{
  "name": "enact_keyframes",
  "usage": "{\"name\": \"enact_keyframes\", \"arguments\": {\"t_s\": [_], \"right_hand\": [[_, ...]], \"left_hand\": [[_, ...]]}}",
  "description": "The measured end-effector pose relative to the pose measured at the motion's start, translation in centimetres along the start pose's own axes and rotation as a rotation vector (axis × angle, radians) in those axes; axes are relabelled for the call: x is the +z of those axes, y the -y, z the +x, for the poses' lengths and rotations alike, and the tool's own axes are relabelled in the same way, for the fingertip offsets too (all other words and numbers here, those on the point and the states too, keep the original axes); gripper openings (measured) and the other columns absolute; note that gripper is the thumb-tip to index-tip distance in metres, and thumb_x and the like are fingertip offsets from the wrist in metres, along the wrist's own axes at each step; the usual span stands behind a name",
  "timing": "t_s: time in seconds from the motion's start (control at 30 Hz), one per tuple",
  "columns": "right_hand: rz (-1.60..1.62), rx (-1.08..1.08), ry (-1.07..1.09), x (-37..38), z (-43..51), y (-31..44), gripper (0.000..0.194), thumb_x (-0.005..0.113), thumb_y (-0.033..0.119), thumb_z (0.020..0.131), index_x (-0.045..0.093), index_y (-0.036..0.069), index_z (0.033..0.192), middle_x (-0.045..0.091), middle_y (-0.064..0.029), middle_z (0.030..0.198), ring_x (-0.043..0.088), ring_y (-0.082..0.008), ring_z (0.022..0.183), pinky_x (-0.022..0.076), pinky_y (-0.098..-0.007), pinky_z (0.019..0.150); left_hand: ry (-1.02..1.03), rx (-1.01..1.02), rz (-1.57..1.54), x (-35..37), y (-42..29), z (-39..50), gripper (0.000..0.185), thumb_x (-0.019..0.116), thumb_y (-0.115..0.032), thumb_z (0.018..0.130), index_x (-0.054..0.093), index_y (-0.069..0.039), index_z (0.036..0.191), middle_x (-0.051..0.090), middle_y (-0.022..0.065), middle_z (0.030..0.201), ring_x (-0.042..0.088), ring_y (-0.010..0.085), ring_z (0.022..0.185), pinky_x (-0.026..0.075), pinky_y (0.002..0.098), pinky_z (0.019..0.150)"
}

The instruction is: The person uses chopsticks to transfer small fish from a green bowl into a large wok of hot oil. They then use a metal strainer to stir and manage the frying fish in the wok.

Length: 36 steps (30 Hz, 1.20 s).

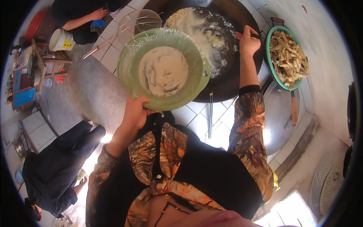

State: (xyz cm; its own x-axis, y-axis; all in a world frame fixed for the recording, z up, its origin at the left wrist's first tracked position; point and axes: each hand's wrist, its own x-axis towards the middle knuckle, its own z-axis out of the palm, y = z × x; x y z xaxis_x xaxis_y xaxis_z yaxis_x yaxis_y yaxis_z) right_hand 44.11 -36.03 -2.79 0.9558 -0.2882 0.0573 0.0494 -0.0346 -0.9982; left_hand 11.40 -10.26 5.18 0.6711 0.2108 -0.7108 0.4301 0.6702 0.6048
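Note:
My left hand [136,110] grips the near rim of a green plastic basin [195,85], which is held at the left edge of a large dark wok [246,17]. Pale batter [164,71] with dark, thin pieces in it lies in the basin. With my right hand [249,42] I hold dark chopsticks [236,29] over the wok; their tips reach the bubbling oil [224,54]. Foam and pale frying pieces cover part of the oil. The far side of the wok is cut off by the picture's edge.
A teal basket [268,62] of fried pieces stands right of the wok, by a round metal lid [279,113]. A wire skimmer [146,22] lies on the tiles at left. Metal tongs or chopsticks [210,116] lie in front. Two people [56,170] are at left, beside a white bucket [58,39].

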Motion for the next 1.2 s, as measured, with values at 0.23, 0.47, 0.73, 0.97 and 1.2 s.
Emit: {"name": "enact_keyframes", "arguments": {"t_s": [0.23,0.47,0.73,0.97,1.2], "right_hand": [[-0.587,-0.437,0.063,2.7,3.2,-2.7,0.025,0.061,0.031,0.083,0.069,0.013,0.099,0.065,-0.0079,0.062,0.067,-0.0201,0.062,0.0510,-0.0301,0.065],[0.018,-0.132,0.489,0.6,-11.5,15.0,0.035,0.059,0.013,0.089,0.054,-0.003,0.120,0.064,-0.0165,0.093,0.067,-0.0204,0.069,0.0571,-0.0277,0.063],[-0.093,-0.083,0.660,4.2,-19.8,11.4,0.026,0.063,0.011,0.087,0.061,0.001,0.111,0.063,-0.0045,0.086,0.062,-0.0103,0.068,0.0546,-0.0234,0.062],[0.060,0.008,0.484,3.8,-19.6,13.0,0.024,0.061,0.010,0.087,0.059,-0.009,0.102,0.064,-0.0146,0.088,0.067,-0.0248,0.066,0.0578,-0.0326,0.057],[0.148,0.024,0.364,1.1,-18.5,15.3,0.025,0.059,0.012,0.088,0.057,-0.009,0.101,0.063,-0.0156,0.078,0.067,-0.0260,0.061,0.0581,-0.0330,0.056]], "left_hand": [[-0.006,-0.003,0.005,-0.8,0.3,-0.3,0.037,0.047,0.000,0.078,0.044,0.005,0.114,0.059,0.0193,0.096,0.065,0.0310,0.078,0.058,0.0412,0.059],[0.034,0.078,0.058,-0.7,-0.2,-1.0,0.038,0.046,-0.002,0.080,0.044,0.007,0.116,0.058,0.0180,0.104,0.064,0.0308,0.084,0.058,0.0419,0.064],[0.132,0.097,0.044,-1.8,-0.8,-3.3,0.037,0.047,-0.002,0.080,0.046,0.007,0.116,0.059,0.0182,0.105,0.064,0.0291,0.086,0.058,0.0398,0.065],[0.161,0.111,-0.007,-3.1,-1.0,-3.9,0.039,0.046,-0.003,0.081,0.044,0.005,0.119,0.059,0.0183,0.106,0.065,0.0289,0.084,0.058,0.0399,0.065],[0.138,0.167,-0.027,-3.0,-1.5,-3.6,0.044,0.045,0.000,0.079,0.040,0.003,0.122,0.057,0.0185,0.108,0.065,0.0298,0.086,0.059,0.0400,0.063]]}}
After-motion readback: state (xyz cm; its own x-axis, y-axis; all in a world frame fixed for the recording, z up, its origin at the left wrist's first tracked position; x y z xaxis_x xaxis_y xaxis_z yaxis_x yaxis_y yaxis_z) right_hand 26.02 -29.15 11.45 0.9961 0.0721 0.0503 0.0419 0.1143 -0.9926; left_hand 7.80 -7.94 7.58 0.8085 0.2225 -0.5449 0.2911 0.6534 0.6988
